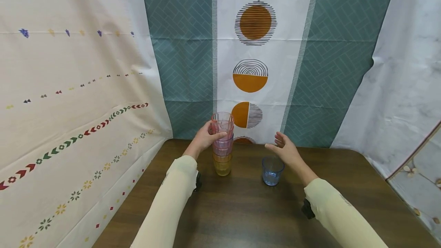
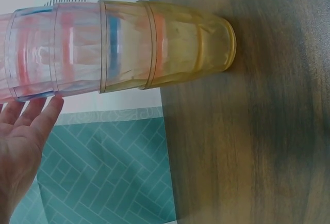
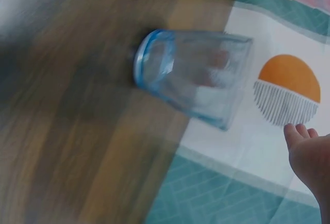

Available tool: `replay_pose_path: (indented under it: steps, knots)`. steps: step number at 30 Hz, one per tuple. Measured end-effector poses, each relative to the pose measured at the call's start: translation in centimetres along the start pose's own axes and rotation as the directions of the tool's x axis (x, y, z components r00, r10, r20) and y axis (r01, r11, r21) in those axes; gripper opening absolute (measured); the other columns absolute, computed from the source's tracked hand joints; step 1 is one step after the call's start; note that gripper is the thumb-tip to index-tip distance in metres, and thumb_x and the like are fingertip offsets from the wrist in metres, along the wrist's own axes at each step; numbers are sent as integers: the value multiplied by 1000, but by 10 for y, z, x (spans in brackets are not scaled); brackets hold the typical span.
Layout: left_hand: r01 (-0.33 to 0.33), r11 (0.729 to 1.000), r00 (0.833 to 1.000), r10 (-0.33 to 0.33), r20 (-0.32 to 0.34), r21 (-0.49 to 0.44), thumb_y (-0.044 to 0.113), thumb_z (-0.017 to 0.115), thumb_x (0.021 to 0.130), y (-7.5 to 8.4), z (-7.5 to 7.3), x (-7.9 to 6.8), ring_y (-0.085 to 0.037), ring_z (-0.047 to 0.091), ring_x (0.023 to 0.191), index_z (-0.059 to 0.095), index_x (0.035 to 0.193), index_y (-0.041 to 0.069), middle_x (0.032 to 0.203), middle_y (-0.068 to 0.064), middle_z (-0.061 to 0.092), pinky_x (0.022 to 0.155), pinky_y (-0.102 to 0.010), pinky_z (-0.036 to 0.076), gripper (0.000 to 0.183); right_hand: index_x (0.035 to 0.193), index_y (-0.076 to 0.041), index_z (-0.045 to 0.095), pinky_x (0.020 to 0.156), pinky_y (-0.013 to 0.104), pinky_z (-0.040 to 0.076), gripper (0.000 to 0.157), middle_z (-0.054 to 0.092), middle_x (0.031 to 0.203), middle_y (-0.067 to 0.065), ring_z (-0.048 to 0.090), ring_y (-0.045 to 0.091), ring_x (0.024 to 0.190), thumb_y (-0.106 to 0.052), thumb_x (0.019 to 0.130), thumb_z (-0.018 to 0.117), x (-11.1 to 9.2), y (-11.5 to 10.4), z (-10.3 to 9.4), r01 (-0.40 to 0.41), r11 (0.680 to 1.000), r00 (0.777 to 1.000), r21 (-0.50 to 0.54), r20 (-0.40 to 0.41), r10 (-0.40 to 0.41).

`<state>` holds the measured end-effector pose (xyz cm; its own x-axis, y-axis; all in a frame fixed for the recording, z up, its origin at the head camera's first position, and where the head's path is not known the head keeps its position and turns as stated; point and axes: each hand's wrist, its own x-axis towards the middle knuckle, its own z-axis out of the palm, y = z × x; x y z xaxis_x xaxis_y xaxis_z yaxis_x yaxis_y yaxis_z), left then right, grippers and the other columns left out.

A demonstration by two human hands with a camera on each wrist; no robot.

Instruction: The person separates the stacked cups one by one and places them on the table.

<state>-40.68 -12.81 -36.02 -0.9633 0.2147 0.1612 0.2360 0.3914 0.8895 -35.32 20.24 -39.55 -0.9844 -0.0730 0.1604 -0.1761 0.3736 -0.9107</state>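
Observation:
A tall stack of clear plastic cups (image 1: pixel 222 146) stands upright on the table, pink at the top and yellow at the bottom. My left hand (image 1: pixel 204 137) holds the stack near its upper part, thumb across the front and fingers at the side. In the left wrist view, the fingertips (image 2: pixel 54 102) meet the side of the pink cups, above the yellow cup (image 2: pixel 206 43). To the right, a single blue cup (image 1: pixel 272 173) stands mouth up. Just above and right of its rim is my right hand (image 1: pixel 285 150), fingers apart and holding nothing.
The brown wooden table (image 1: pixel 241 209) ends at a hanging cloth (image 1: pixel 186 68) with teal and white panels right behind the cups. A patterned cream cloth (image 1: pixel 86 87) hangs along the left side, and a marbled white cloth (image 1: pixel 396 106) along the right.

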Motion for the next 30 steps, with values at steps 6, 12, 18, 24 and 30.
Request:
replay_pose_path:
  steps: [6,12,18,24,30]
  knots:
    - [26,999,1000,-27,14,19,50,78,81,-1,-2,0,-30,53,124,44,145,17,137,-10,55,104,-50,44,80,157,-4,17,114,50,30,93,24,160,19,28,36,145,-39,92,72,6,-22,15,30,999,999,38,23,-31]
    - [14,1000,999,-14,35,11,43,81,82,0,-4,0,-31,54,123,46,144,14,136,-14,57,104,-50,44,77,157,-4,18,114,50,31,89,24,160,19,28,35,145,-35,93,71,12,-39,27,45,997,998,56,48,-47]
    - [20,1000,999,-20,34,9,42,83,80,1,-3,1,-30,54,123,45,145,14,136,-12,57,103,-49,45,81,157,-5,21,112,50,32,88,25,160,18,29,35,145,-36,92,72,19,-53,37,51,997,997,55,56,-54]
    - [28,999,999,-29,40,15,42,83,79,3,-4,2,-31,50,128,42,147,14,140,-12,54,105,-50,43,84,156,-9,27,109,49,38,85,29,159,15,32,32,144,-39,91,73,31,-69,48,70,997,995,26,70,-72]
    - [31,999,998,-32,45,23,41,83,80,2,-5,2,-32,49,130,41,148,13,141,-13,53,106,-50,42,84,155,-8,28,109,49,38,84,31,158,13,34,33,143,-38,90,73,39,-86,63,76,997,994,2,84,-76]
